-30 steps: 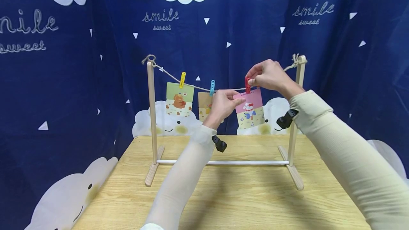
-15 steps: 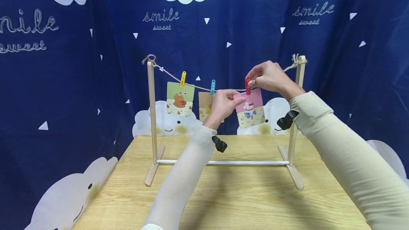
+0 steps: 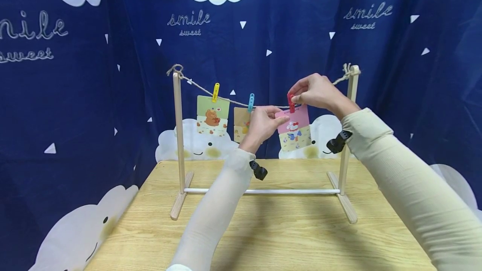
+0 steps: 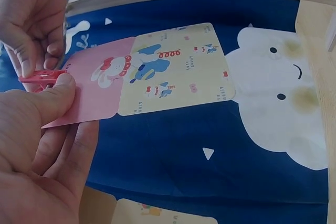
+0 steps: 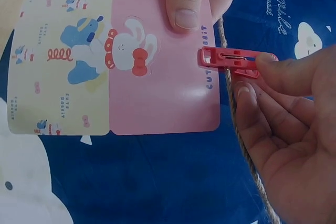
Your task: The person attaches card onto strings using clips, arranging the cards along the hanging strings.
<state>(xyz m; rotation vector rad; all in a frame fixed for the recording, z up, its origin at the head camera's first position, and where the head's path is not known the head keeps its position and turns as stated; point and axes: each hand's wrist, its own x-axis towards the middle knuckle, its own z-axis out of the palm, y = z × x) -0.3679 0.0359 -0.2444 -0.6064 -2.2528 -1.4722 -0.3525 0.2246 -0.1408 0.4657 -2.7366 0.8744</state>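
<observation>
My left hand (image 3: pixel 261 124) pinches a pink and cream rabbit card (image 5: pixel 163 95) near its top edge, thumb in front and fingers behind. In my right hand (image 3: pixel 318 91) is a red clothespin (image 5: pixel 236 60), pinched between thumb and fingers at its handle end. The clothespin's nose lies over the card's top edge, across the twine (image 5: pixel 234 108), as the right wrist view shows. To the left on the line, a green bear card (image 3: pixel 212 116) hangs from a yellow clothespin (image 3: pixel 215 92). A tan card (image 3: pixel 241 122) hangs from a blue clothespin (image 3: pixel 251 102), partly hidden behind my left hand.
The twine is tied between a left wooden post (image 3: pixel 178 133) and a right wooden post (image 3: pixel 350 116). A white rod (image 3: pixel 293 191) joins the posts low down. The stand rests on a wooden table (image 3: pixel 293 237), before a dark blue cloud-print curtain (image 3: pixel 286 20).
My right hand and the red clothespin have come down slightly onto the card's top edge. The left hand keeps its place on the card.
</observation>
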